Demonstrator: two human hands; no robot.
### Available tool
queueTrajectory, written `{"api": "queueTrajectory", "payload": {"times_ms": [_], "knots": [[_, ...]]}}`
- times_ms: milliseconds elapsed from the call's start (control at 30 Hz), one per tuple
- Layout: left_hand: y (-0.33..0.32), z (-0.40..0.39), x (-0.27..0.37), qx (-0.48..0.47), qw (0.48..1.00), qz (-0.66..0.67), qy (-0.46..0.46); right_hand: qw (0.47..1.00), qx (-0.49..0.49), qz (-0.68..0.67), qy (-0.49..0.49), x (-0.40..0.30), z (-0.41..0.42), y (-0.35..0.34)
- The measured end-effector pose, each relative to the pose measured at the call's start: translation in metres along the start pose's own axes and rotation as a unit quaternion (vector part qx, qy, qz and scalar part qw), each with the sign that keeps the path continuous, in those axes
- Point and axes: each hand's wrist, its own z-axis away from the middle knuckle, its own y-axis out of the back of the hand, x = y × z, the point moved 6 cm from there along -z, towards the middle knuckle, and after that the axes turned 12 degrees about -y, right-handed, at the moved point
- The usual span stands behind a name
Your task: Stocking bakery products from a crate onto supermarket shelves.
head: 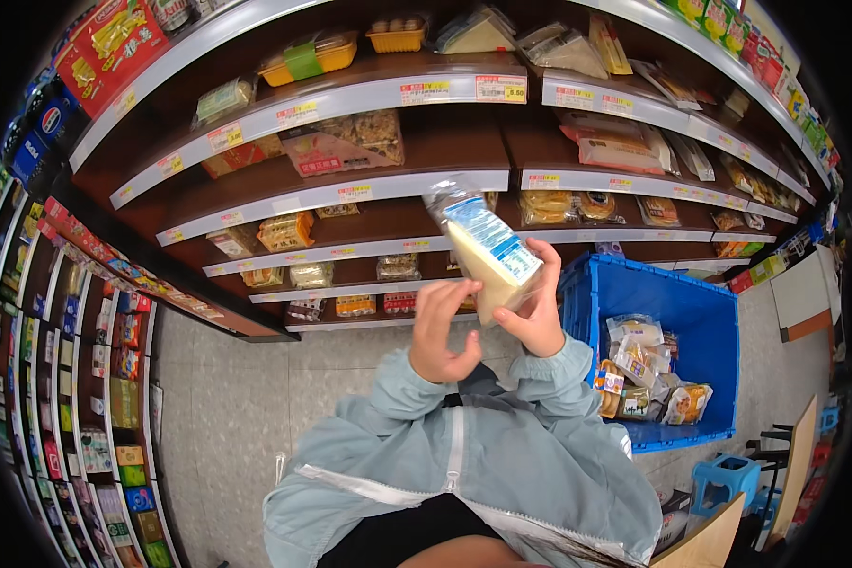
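My right hand grips a wedge-shaped packaged sandwich, thumb on one side and fingers on the other. Clear film wraps it, and a blue-and-white printed label faces up. The film's crimped end points toward the shelves. My left hand is beside the pack's lower left edge with fingers spread; its fingertips are close to the wrapper, and contact is hard to tell. Right of my arms stands a blue plastic crate with several packaged breads inside.
Ahead, tiered shelves with price strips hold bagged breads, a yellow tray pack and wrapped sandwiches. Another stocked rack runs along the left. At lower right are a blue plastic stool and a wooden board.
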Motion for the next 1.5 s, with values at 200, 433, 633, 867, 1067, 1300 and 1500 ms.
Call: {"api": "queueTrajectory", "payload": {"times_ms": [200,433,633,867,1067,1300,1500], "knots": [[0.006,-0.102,-0.016,-0.106,0.959,-0.217,-0.148,0.93,-0.171,0.292,0.143,-0.066,-0.071,0.017],[-0.014,-0.214,-0.096,-0.183,0.973,-0.011,-0.137,0.92,-0.189,0.28,0.199,-0.12,-0.18,0.024],[-0.019,-0.249,-0.19,-0.083,0.996,0.035,-0.005,0.909,-0.101,0.372,0.158,-0.126,-0.291,0.066],[-0.051,-0.238,-0.258,-0.16,0.983,-0.082,0.045,0.847,-0.018,0.532,0.015,-0.094,-0.366,0.098],[-0.052,-0.237,-0.263,-0.172,0.983,-0.038,0.042,0.802,-0.05,0.595,0.005,-0.067,-0.382,0.092],[-0.048,-0.238,-0.256,-0.137,0.985,-0.101,0.026,0.809,-0.115,0.577,0.016,-0.064,-0.383,0.085],[-0.059,-0.239,-0.256,-0.182,0.979,-0.064,0.062,0.805,-0.032,0.591,0.038,-0.057,-0.424,0.112]]}}
